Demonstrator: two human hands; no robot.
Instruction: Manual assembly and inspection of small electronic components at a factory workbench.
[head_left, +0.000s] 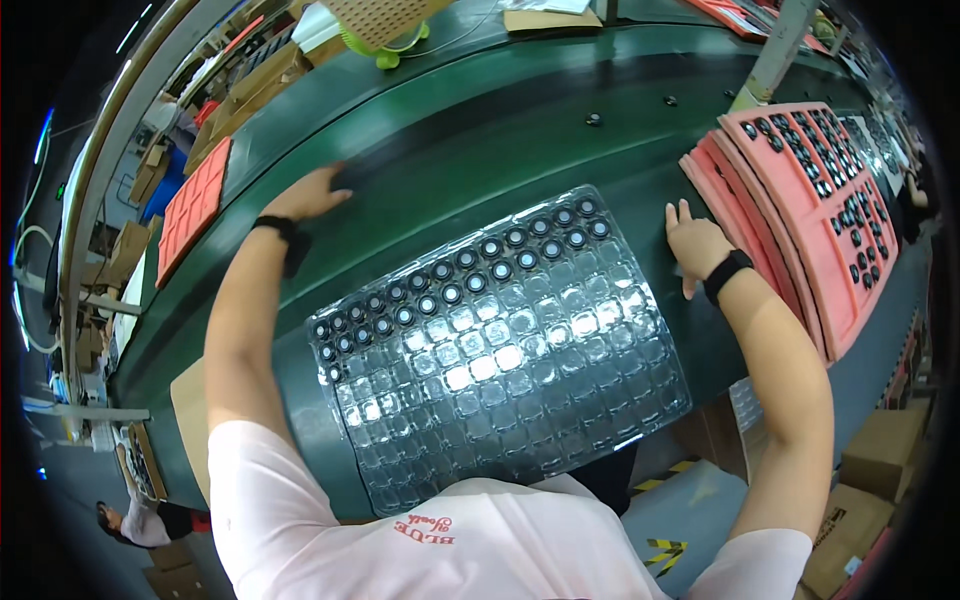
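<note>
A clear plastic tray (500, 365) lies tilted across the belt in front of me. Small black round parts with pale centres (467, 259) fill its far two rows, and one more sits at the left of the third. Over the green belt, beyond the tray's far left corner, my left hand (312, 193) reaches out with thumb and fingers apart, nothing visible in it. My right hand (697, 243) is open, fingers spread, between the tray's right edge and a stack of pink foam trays (765, 235). The top foam tray holds many similar black parts (822, 150).
The green conveyor belt (450, 140) curves across the view, with a few loose black parts (593, 119) at its far right. A pink divided tray (193, 212) rests at the far left. A post (780, 55) rises behind the foam stack. Cardboard boxes (880, 450) stand at lower right.
</note>
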